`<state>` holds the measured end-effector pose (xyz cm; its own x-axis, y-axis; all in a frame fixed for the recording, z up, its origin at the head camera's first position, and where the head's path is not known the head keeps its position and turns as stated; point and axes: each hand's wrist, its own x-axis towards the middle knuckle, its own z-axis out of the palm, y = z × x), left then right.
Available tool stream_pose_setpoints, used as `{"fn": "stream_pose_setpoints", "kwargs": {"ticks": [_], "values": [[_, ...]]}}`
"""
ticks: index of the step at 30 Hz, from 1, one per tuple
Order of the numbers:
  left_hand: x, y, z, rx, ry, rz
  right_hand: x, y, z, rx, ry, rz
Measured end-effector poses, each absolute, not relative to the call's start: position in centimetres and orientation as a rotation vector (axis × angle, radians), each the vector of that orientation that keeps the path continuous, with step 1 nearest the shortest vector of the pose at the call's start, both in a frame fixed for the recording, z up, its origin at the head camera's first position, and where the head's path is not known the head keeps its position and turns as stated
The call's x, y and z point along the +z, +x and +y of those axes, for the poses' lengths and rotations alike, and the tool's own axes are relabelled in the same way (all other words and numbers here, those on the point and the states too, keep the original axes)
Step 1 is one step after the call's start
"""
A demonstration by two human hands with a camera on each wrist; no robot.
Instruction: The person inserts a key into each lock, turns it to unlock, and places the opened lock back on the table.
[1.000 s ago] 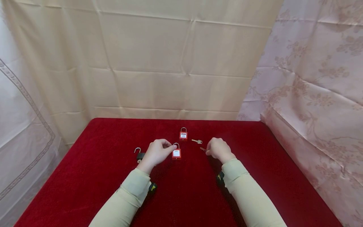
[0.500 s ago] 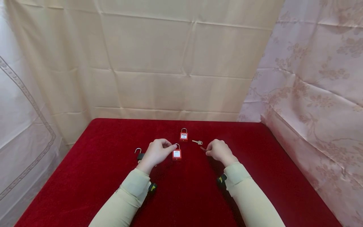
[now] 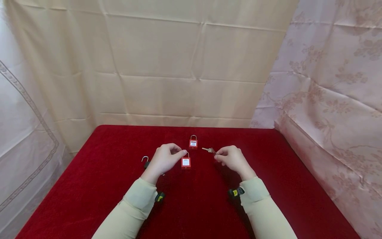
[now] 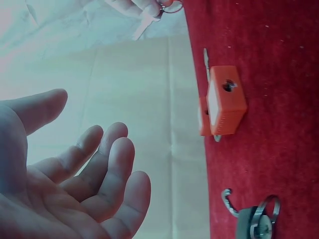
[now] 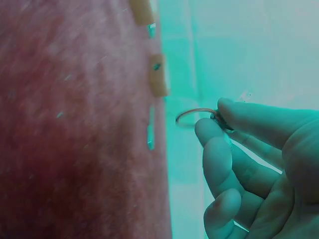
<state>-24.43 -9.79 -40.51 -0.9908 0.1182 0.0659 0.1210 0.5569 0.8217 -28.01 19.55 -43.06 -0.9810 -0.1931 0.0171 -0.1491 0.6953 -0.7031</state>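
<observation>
My left hand [image 3: 165, 157] hovers by the shackle of the nearer red padlock [image 3: 186, 162], which stands on the table. In the left wrist view its fingers [image 4: 119, 159] are loosely bent, holding nothing and apart from the red padlock [image 4: 228, 102]. My right hand [image 3: 232, 159] pinches a key with a ring between thumb and fingertips. The silvery key [image 4: 144, 26] shows at the top of the left wrist view, and its ring [image 5: 192, 110] sticks out in the right wrist view. A loose key [image 3: 207, 149] lies just beyond, beside the farther red padlock [image 3: 193, 143].
A dark padlock [image 3: 146, 164] with its shackle raised lies left of my left hand, partly hidden by it. In the left wrist view a ring [image 4: 259, 216] sits on this padlock. Red cloth [image 3: 191, 205] covers the table; curtains [image 3: 155, 66] hang behind.
My right hand has turned, so its thumb and fingertips now show, and the held key and ring have risen in front of the loose key. My left hand has shifted up slightly.
</observation>
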Motion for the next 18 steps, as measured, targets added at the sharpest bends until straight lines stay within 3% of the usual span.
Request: {"fn": "stream_pose_setpoints", "kwargs": {"ticks": [18], "values": [[-37.6, -22.7, -10.1, -1.507, -0.341, -2.656, -39.2, -24.9, 19.4, -1.569, -0.468, 2.834]]}}
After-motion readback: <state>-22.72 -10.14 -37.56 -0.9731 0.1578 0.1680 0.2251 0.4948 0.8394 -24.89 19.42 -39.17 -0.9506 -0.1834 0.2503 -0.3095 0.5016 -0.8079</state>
